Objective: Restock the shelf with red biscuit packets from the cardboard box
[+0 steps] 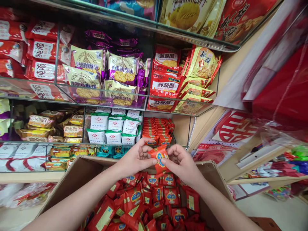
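Note:
Between my two hands is a red snack packet (159, 159) with a blue and yellow label, held above an open cardboard box (79, 175). My left hand (137, 155) pinches its left side with thumb and fingers. On the right side, my right hand (181, 162) grips it, the thumb lying over the label. Many similar red packets (172, 196) fill the box below. Just behind my hands, stacks of small red packets (154, 128) stand in a shelf compartment.
Glass-fronted shelves (113, 96) hold purple-and-cream biscuit packs (122, 69), red walnut packs (166, 85) and white-and-green packs (114, 124). A wooden side panel (204, 128) and hanging red plastic items (284, 93) are at the right.

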The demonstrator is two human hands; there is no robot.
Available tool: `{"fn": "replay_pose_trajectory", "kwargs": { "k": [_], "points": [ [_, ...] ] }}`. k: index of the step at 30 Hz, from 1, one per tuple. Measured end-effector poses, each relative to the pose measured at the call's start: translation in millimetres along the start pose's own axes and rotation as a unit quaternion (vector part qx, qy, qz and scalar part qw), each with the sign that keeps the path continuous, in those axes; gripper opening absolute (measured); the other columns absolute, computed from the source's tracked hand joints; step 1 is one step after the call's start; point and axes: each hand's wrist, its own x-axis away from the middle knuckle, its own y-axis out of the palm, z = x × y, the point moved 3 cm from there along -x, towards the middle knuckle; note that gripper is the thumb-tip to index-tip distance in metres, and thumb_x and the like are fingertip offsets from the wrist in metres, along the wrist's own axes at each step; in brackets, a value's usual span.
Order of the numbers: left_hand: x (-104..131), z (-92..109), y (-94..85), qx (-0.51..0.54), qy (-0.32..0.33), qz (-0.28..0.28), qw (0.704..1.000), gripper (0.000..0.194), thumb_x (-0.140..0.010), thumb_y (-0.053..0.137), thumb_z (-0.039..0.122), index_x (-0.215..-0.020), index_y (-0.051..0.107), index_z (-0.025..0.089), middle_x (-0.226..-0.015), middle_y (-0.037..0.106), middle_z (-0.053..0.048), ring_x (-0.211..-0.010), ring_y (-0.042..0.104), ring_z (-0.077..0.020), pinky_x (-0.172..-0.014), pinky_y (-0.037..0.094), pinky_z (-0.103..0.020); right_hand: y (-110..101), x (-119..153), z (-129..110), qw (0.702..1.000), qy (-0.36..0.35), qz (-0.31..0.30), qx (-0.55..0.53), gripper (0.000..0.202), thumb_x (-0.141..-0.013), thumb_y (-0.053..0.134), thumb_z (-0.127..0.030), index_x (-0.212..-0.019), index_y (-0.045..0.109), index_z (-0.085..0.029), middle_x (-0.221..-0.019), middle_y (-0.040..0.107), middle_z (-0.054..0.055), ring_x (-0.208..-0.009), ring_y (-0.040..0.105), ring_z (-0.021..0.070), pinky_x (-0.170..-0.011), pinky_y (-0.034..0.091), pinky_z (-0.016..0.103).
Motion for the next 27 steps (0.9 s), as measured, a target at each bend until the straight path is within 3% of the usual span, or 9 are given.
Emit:
{"fn": "replay_pose_trajectory", "kwargs": {
  "k": [2, 4, 6, 8, 11, 17, 21, 24, 27],
  "points": [
    [0.6, 1.5, -0.8, -0.004, 0.014, 0.028, 1.000, 0.049, -0.071, 0.068, 0.019, -0.109, 0.038, 0.020, -0.082, 0.057, 0.001, -0.069, 0.057, -0.0090, -0.065, 0.045, -0.023, -9.2, -11.5, -7.1, 0.999, -0.006, -0.034, 0.011, 0.039, -0.070, 0.063, -0.025, -0.106, 0.045, -0.022, -0.078, 0.057, -0.001, -0.063, 0.053, 0.0112, -0.057, 0.043, 0.024],
    [1.9, 2.8, -1.6, -0.014, 0.028, 0.062, 0.998, 0.044, -0.074, 0.064, 0.023, -0.109, 0.038, 0.019, -0.080, 0.057, 0.000, -0.068, 0.057, -0.0094, -0.065, 0.044, -0.023, -26.2, -27.4, -12.0, 1.000, -0.024, 0.007, 0.016, 0.057, -0.071, 0.061, -0.024, -0.122, 0.035, -0.026, -0.086, 0.057, 0.000, -0.067, 0.056, 0.0123, -0.059, 0.045, 0.025],
    [3.3, 2.9, -0.7, -0.031, 0.027, 0.070, 0.997, 0.035, -0.076, 0.061, 0.026, -0.105, 0.042, 0.017, -0.080, 0.058, 0.000, -0.067, 0.056, -0.0098, -0.064, 0.044, -0.024, -44.1, -44.7, -10.1, 0.996, -0.033, 0.069, 0.037, 0.052, -0.069, 0.061, -0.025, -0.117, 0.040, -0.025, -0.093, 0.057, 0.001, -0.071, 0.057, 0.0134, -0.062, 0.047, 0.027],
    [4.2, 2.4, 1.0, -0.052, 0.019, 0.057, 0.997, 0.030, -0.075, 0.061, 0.025, -0.100, 0.047, 0.015, -0.079, 0.058, -0.001, -0.067, 0.056, -0.0102, -0.065, 0.044, -0.025, -54.9, -60.0, -0.1, 0.995, -0.008, 0.084, 0.051, 0.041, -0.065, 0.063, -0.028, -0.102, 0.046, -0.021, -0.095, 0.058, 0.002, -0.071, 0.059, 0.0146, -0.065, 0.049, 0.030],
    [4.7, 2.6, 1.6, -0.069, 0.016, 0.056, 0.996, 0.027, -0.074, 0.061, 0.024, -0.096, 0.050, 0.014, -0.079, 0.058, -0.002, -0.068, 0.056, -0.0103, -0.066, 0.044, -0.025, -58.2, -73.2, 20.3, 0.995, 0.041, 0.068, 0.059, 0.036, -0.062, 0.063, -0.032, -0.089, 0.044, -0.020, -0.090, 0.060, 0.003, -0.073, 0.061, 0.0165, -0.066, 0.050, 0.033],
    [5.6, 4.2, 2.2, -0.082, 0.005, 0.057, 0.995, 0.024, -0.073, 0.061, 0.024, -0.094, 0.053, 0.015, -0.078, 0.059, -0.002, -0.067, 0.057, -0.0106, -0.065, 0.046, -0.025, -58.3, -75.2, 44.3, 0.984, 0.079, 0.027, 0.156, 0.025, -0.066, 0.062, -0.027, -0.084, 0.048, -0.017, -0.082, 0.065, 0.003, -0.076, 0.061, 0.0164, -0.071, 0.047, 0.032],
    [6.1, 4.8, 2.5, -0.096, 0.002, 0.057, 0.994, 0.023, -0.074, 0.060, 0.025, -0.094, 0.054, 0.015, -0.079, 0.060, -0.003, -0.068, 0.058, -0.0113, -0.065, 0.047, -0.025, -65.1, -76.0, 44.7, 0.958, 0.100, 0.015, 0.270, 0.036, -0.065, 0.063, -0.018, -0.097, 0.049, -0.018, -0.086, 0.066, 0.004, -0.080, 0.061, 0.0186, -0.074, 0.045, 0.034],
    [6.1, 4.2, 1.9, -0.105, 0.001, 0.057, 0.993, 0.022, -0.074, 0.060, 0.025, -0.093, 0.054, 0.015, -0.078, 0.060, -0.003, -0.068, 0.058, -0.0118, -0.065, 0.047, -0.026, -63.7, -77.4, 37.6, 0.931, 0.100, -0.007, 0.352, 0.051, -0.068, 0.062, -0.019, -0.116, 0.045, -0.019, -0.103, 0.063, 0.010, -0.093, 0.058, 0.0241, -0.082, 0.041, 0.038],
    [6.3, 2.9, 1.2, -0.121, 0.000, 0.051, 0.991, 0.021, -0.075, 0.059, 0.026, -0.092, 0.055, 0.015, -0.076, 0.061, -0.003, -0.068, 0.058, -0.0123, -0.065, 0.047, -0.026, -55.9, -80.4, 31.9, 0.911, 0.095, -0.055, 0.398, 0.055, -0.076, 0.055, -0.022, -0.128, 0.039, -0.013, -0.122, 0.052, 0.016, -0.111, 0.050, 0.0272, -0.092, 0.036, 0.039]
  ]
}}
